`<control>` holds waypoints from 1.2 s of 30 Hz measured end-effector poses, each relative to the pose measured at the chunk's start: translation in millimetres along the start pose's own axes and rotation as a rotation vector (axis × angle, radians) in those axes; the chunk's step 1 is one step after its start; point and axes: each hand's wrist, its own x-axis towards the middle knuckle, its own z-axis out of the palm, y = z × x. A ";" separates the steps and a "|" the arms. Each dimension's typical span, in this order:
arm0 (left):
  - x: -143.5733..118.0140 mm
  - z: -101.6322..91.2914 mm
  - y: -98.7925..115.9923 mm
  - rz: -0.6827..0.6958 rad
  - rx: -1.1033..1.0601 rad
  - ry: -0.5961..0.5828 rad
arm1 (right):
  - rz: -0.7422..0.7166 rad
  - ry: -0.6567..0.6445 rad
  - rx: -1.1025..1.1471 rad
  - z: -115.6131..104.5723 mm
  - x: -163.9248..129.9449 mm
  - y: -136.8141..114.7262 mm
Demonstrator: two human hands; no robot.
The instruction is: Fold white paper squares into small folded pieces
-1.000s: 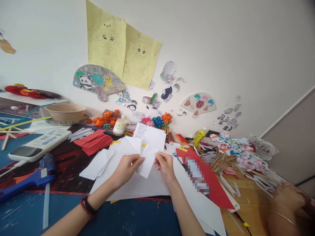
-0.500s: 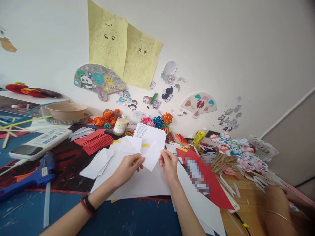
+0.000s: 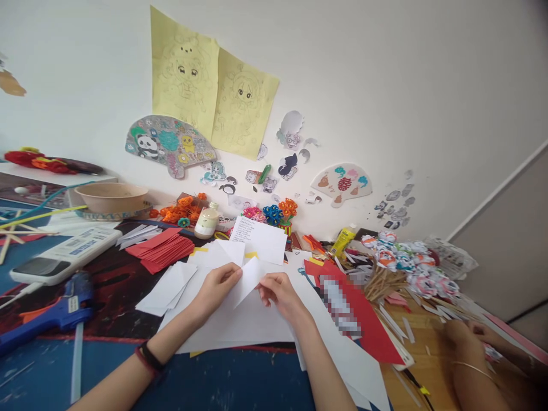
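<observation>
A small sheet of white paper (image 3: 247, 283) is held up between my two hands, above larger white sheets (image 3: 231, 331). My left hand (image 3: 220, 285) pinches its left edge between thumb and fingers. At the paper's right edge, my right hand (image 3: 278, 292) has thumb and forefinger pressed together on it, with the other fingers curled. Left of my left hand lie several white paper pieces (image 3: 165, 288), fanned over one another. Behind the hands rests a white sheet with handwriting (image 3: 263, 240).
A stack of red paper pieces (image 3: 165, 251), a glue bottle (image 3: 206, 221) and a blue glue gun (image 3: 71, 308) lie to the left. Red sheets (image 3: 372, 337), a yellow bottle (image 3: 343, 241) and sticks (image 3: 383, 282) are on the right. A co-worker's hand (image 3: 462, 337) is at far right.
The white paper has turned and tilted in my hands. My right hand has moved left and its fingers have shifted along the paper's edge.
</observation>
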 end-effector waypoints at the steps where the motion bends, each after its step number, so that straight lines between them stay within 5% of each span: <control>1: 0.2 -0.9 0.7 -0.019 -0.025 -0.025 | 0.021 -0.024 -0.011 -0.5 0.1 1.0; 12: -2.6 6.1 -0.1 0.014 0.094 -0.170 | -0.052 0.002 -0.108 13.3 -2.8 -2.4; 21: 0.7 3.9 -0.2 -0.024 -0.002 -0.208 | -0.136 0.171 -0.076 10.5 0.7 -1.5; 29: 4.7 -14.6 5.6 -0.046 -0.020 -0.064 | -0.232 0.445 0.003 -8.3 3.5 -2.7; 32: 5.8 -17.0 3.9 -0.068 0.009 0.047 | -0.228 0.446 0.012 -8.9 2.9 -2.2; 36: 3.9 -10.6 3.5 -0.094 0.039 0.011 | -0.221 0.370 -0.006 -2.2 2.0 -2.2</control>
